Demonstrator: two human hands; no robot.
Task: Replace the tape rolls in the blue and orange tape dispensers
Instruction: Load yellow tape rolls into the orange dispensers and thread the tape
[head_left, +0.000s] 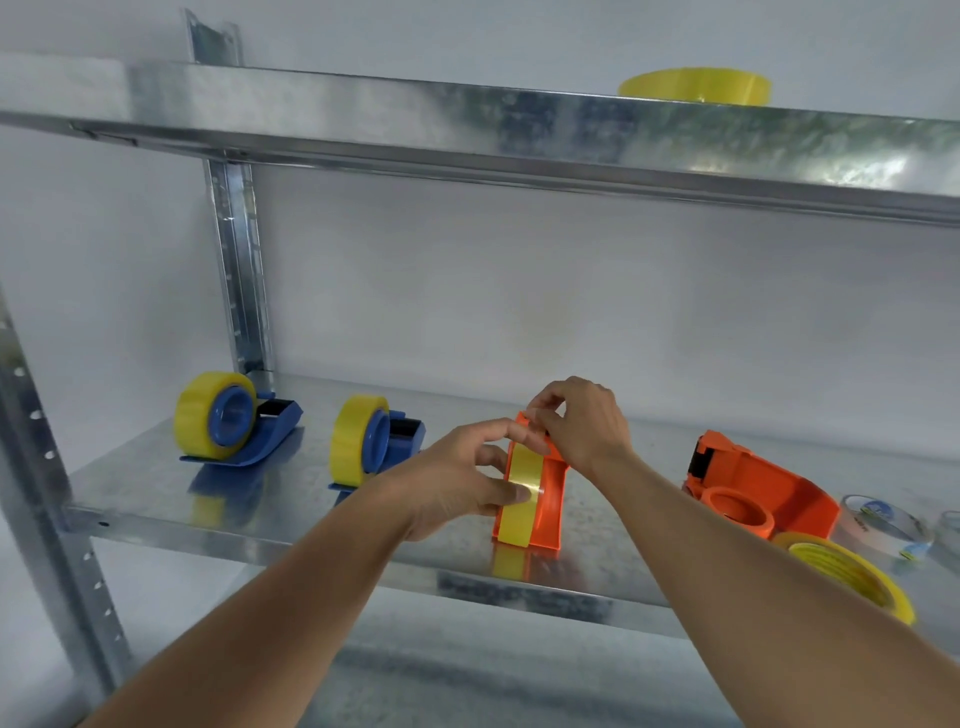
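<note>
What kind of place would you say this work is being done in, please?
Probably a storeroom or packing area: bare galvanised metal shelving against a plain wall, stocked with tape dispensers and a spare tape roll.

two loaded dispensers (298, 441) left of fingers (511, 493); empty dispenser (753, 488) and loose roll (847, 577) right, all on shelf (260, 519)

Both bare forearms are reaching forward and converging. The left hand (457, 480) is curling, its thumb and fingers closing in a grip. The right hand (584, 421) is arching above, its fingertips (540, 415) pinching together.
</note>
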